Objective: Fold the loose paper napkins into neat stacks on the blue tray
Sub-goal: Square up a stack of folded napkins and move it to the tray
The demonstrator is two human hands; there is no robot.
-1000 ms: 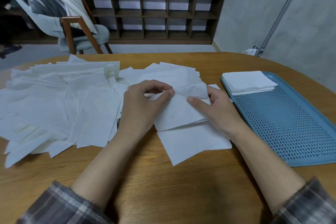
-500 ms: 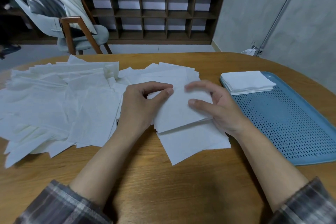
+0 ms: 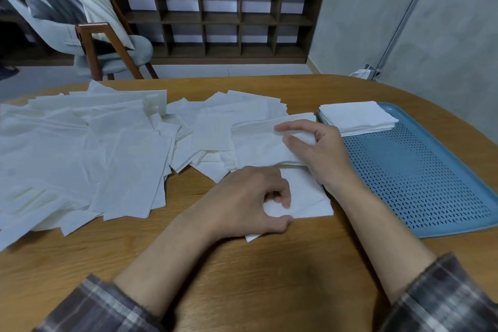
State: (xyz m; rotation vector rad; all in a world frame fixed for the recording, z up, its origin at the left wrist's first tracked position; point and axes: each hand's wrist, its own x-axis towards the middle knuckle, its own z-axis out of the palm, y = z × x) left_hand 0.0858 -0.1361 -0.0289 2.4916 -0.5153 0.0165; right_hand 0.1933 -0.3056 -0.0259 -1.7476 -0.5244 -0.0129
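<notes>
Left grip [image 3: 242, 202]: fingers curled, thumb and forefinger pinching the near left edge of a flat napkin [image 3: 307, 197] that lies on the bench [image 3: 242, 277], one corner showing below the hand. Right grip [image 3: 320, 153]: thumb and forefinger closed on the right end of a folded napkin [image 3: 256, 143], held just beyond the flat one and overlapping its far edge. Loose napkins [image 3: 94, 156]: a wide, untidy spread of white sheets over the left and middle of the bench, overlapping one another, reaching up to the folded napkin. Stack of folded napkins [image 3: 355, 118]: one neat white pile in the far left corner of the blue tray [image 3: 431, 183], just right of the right grip. Blue tray: perforated, on the right side of the bench, its remaining surface bare. Both forearms bare, plaid sleeves [image 3: 102, 304] at the near edge. Background: grey chair [image 3: 107, 43] at far left, dark wooden shelf [image 3: 221, 16] against the wall at centre.
</notes>
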